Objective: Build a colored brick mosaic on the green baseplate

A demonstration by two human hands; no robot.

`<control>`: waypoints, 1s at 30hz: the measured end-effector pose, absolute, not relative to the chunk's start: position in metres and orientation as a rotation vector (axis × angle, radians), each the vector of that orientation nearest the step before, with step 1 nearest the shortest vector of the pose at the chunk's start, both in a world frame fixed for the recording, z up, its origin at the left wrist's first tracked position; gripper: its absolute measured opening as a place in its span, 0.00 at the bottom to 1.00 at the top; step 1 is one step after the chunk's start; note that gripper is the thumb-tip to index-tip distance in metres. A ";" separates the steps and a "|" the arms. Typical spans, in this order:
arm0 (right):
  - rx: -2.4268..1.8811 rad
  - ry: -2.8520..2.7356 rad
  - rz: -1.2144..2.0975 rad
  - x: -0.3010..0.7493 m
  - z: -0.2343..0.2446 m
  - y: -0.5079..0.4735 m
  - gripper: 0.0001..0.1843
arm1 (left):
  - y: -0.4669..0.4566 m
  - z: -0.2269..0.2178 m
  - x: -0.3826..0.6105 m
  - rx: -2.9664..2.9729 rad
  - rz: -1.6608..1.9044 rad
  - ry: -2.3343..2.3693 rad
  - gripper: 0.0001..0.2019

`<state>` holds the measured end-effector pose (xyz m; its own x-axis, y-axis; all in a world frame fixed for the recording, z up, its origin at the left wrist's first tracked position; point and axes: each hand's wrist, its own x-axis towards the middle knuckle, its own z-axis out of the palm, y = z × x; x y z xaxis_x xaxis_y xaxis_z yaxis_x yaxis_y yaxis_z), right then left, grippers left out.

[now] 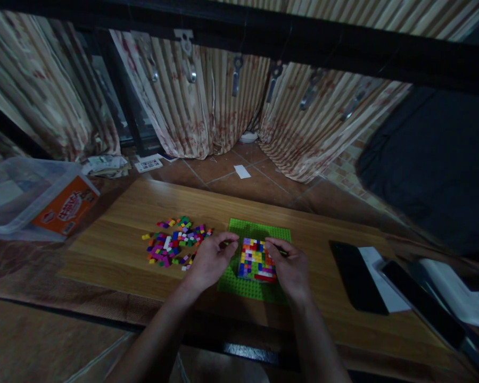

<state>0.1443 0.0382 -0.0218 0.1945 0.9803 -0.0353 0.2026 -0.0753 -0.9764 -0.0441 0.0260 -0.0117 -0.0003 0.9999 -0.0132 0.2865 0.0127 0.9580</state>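
Note:
A green studded baseplate (239,290) lies on the wooden board, carrying a square block of multicoloured toy bricks (257,259). My left hand (212,260) is over the plate's left edge, thumb and forefinger closed together in a pinch just left of the block. Whether a small brick sits between those fingertips is not visible. My right hand (290,266) is at the block's upper right corner, with thumb and forefinger also pinched there; anything between them is hidden. Left of my left hand spreads a pile of loose small bricks (175,239) in many colours.
The wooden board (115,255) stands low over a tiled floor. A clear plastic bin (35,199) with an orange label is at left. On the right are a black flat slab (357,276), white paper (387,287) and a dark phone (423,303). Curtains (207,106) hang behind.

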 end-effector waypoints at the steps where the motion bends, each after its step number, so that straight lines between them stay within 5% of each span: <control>1: -1.498 -1.184 0.998 0.144 -0.022 0.039 0.16 | 0.026 -0.012 -0.044 1.411 1.049 1.425 0.12; 12: -1.513 -1.261 0.956 0.145 -0.020 0.036 0.17 | 0.029 -0.005 -0.077 1.628 1.050 1.748 0.11; 18: -1.475 -1.145 1.022 0.146 -0.021 0.033 0.21 | 0.029 0.000 -0.097 1.909 0.743 2.110 0.12; 30: -1.483 -1.139 0.919 0.148 -0.009 0.033 0.17 | 0.038 -0.005 -0.083 2.163 0.469 2.068 0.10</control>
